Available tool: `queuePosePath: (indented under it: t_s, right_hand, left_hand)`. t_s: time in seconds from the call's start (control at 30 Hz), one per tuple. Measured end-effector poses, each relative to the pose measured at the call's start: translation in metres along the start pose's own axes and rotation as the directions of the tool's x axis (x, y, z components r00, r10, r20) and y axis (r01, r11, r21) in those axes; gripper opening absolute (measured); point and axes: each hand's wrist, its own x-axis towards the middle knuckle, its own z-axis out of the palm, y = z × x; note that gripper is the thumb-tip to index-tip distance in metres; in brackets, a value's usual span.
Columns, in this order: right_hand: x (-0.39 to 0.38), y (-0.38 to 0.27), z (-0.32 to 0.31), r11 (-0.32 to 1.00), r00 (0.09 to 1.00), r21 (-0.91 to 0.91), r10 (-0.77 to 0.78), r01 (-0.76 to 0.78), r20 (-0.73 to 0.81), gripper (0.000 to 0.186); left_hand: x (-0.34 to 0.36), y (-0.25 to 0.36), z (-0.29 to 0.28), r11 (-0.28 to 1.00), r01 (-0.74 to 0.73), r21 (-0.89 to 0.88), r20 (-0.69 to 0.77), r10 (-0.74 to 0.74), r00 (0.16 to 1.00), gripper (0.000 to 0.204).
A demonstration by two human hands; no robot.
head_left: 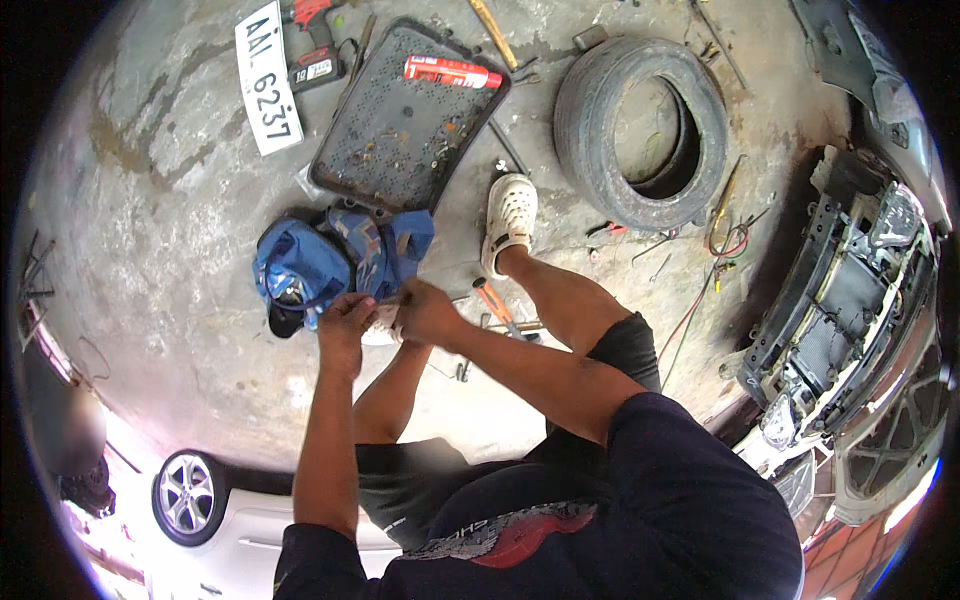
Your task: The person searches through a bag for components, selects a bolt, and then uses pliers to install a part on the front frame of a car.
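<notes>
My left hand [345, 325] and my right hand [425, 318] are close together at the centre, fingers curled in; what they hold, if anything, is too small to make out. They are just beside a blue cloth bag [300, 265] with an open top and patterned side, lying on the concrete floor. Below and right of my right hand lies an orange-handled tool [493, 302]. My feet in pale clogs [510, 210] stand around the hands, the left one mostly hidden behind them. A black tray [385, 140] with small scattered parts and a red tube [450, 72] lies beyond the bag.
A licence plate [268, 80] and red cordless drill [315, 35] lie at top left. A loose tyre [585, 120], hand tools and hoses [716, 260] are right of my feet. A dismantled car front [830, 300] lines the right side. A white car's wheel [188, 497] is at lower left.
</notes>
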Motion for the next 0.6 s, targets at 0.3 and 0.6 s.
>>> queuePosePath:
  t_s: [0.3, 0.6]
  right_hand:
    - [0.163, 0.027, -0.143, 0.794, 0.883, -0.605, -0.33, 0.068, -0.334, 0.022]
    - [0.255, -0.018, -0.136, 0.17, 0.861, -0.97, -0.454, -0.171, -0.231, 0.031]
  left_hand:
    - [-0.084, -0.027, 0.061, 0.928, 0.203, 0.313, 0.127, -0.252, 0.959, 0.017]
    - [-0.052, -0.143, 0.043, 0.928, 0.369, 0.057, 0.267, -0.371, 0.89, 0.018]
